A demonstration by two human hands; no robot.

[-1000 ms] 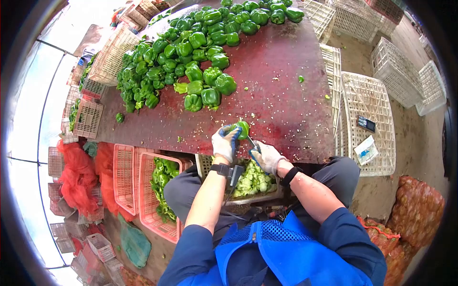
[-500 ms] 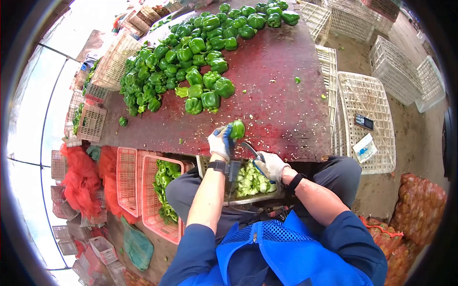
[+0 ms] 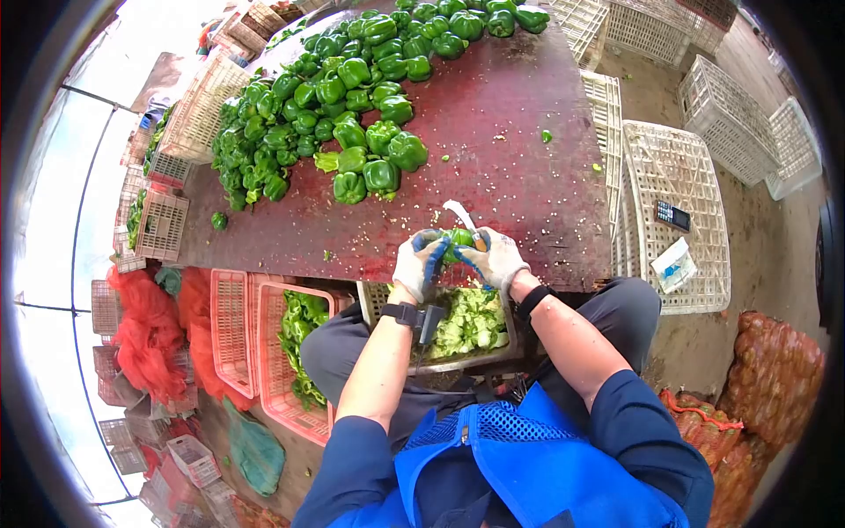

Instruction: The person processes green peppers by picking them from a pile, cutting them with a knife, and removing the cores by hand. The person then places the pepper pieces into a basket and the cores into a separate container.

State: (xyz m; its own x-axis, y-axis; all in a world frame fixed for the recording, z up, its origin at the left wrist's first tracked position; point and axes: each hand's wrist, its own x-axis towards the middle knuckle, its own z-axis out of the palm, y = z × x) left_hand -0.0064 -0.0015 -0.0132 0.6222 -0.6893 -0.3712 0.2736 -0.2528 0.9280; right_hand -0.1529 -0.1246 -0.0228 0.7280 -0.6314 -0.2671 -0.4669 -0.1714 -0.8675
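My left hand [image 3: 417, 264], in a white and blue glove, is closed around a green bell pepper [image 3: 459, 238] at the table's near edge. My gloved right hand [image 3: 500, 259] grips a small curved knife [image 3: 459, 212], its blade pointing up and away from me. The right fingers also touch the pepper's side. Part of the pepper is hidden behind the gloves. Below my hands, a crate [image 3: 509, 349] between my knees holds pale green pepper cores [image 3: 471, 321]. A big heap of green bell peppers [image 3: 334, 97] covers the table's far left.
Seeds are scattered over the dark red table [image 3: 519, 167]. A pink crate [image 3: 272, 387] with cut green peppers [image 3: 302, 339] stands at my left. On the right, a white crate [image 3: 691, 172] carries a phone [image 3: 672, 216] and a small packet [image 3: 675, 266]. Filled net sacks [image 3: 775, 378] stand at the lower right.
My right hand has moved up and right to the pepper, and the knife's blade has swung upward. The left hand has shifted slightly right, with the pepper now between both hands.
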